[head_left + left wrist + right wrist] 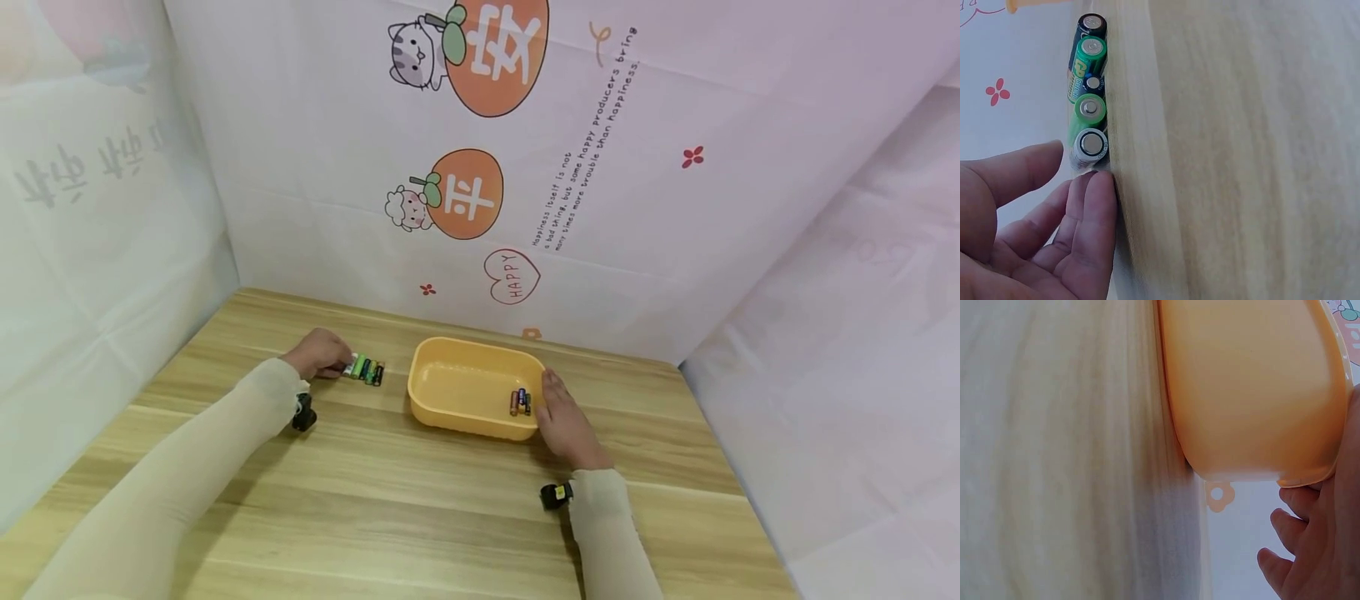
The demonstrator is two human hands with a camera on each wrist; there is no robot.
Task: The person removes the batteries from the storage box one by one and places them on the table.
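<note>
Several small batteries (365,369) lie side by side in a row at the left of the wooden table, the nearest to my left hand being a white battery (1090,145). My left hand (321,354) is right at that end, fingertips at the white battery's side and thumb raised apart. A yellow plastic box (457,418) with rounded corners stands to the right of the row. Inside it, near the right end, lie a few batteries (522,402). My right hand (566,425) rests against the box's right end, with loosely extended fingers; its thumb is hidden in the right wrist view.
The wooden table (420,508) runs up to a white printed cloth (322,167) behind it, with more cloth hanging at both sides. A black wrist strap with camera (303,412) sits on the left wrist, and another black camera (556,497) on the right.
</note>
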